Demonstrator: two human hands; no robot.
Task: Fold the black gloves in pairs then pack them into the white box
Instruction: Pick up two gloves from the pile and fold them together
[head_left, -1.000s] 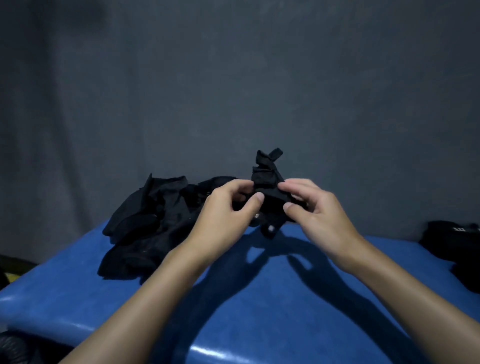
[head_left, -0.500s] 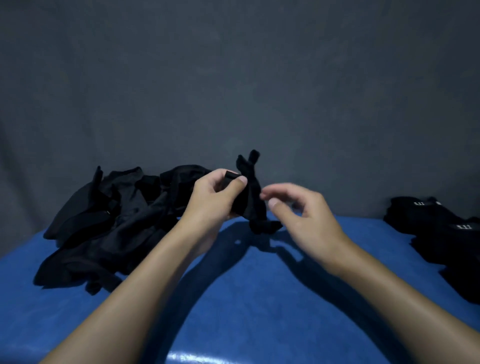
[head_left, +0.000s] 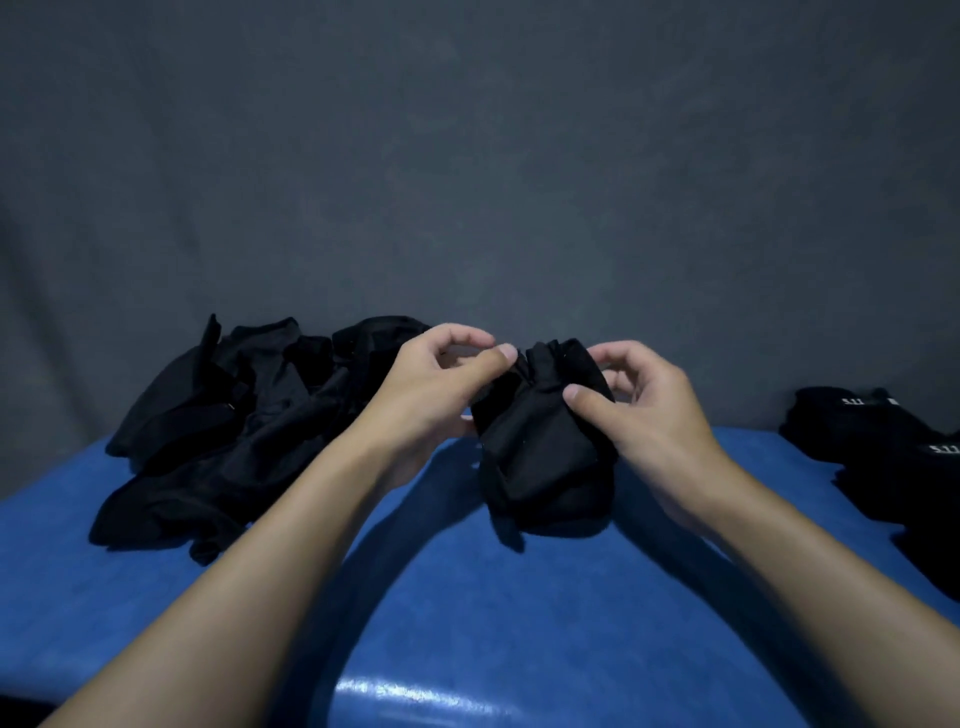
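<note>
Black glove bundle (head_left: 540, 447) is held up over the middle of a blue table (head_left: 467, 623) by a person's two bare hands. Both forearms reach in from the near edge, where a streak of glare lies on the tabletop.

The bundle's long axis runs close to upright. Its gathered, puckered end points up and away from the person, and its rounded end hangs down toward the table. Whether that lower end touches the surface cannot be told against its own shadow.

The left hand (head_left: 436, 395) pinches the top left edge of the bundle between thumb and forefinger, with the other fingers curled loosely above. The right hand (head_left: 644, 410) presses its thumb on the front of the cloth. Its fingers are curled round the back, partly hidden by the bundle.

To the left, near the bundle but apart from it, a loose heap of black gloves (head_left: 234, 431) sprawls across the table. The left wrist covers the heap's right edge.

Well apart at the right edge of the picture lies a flatter stack of black gloves (head_left: 893, 467) with small white lettering (head_left: 852, 401), too small to read and cut off by the frame. A plain grey wall (head_left: 467, 156) closes the view behind the table.
</note>
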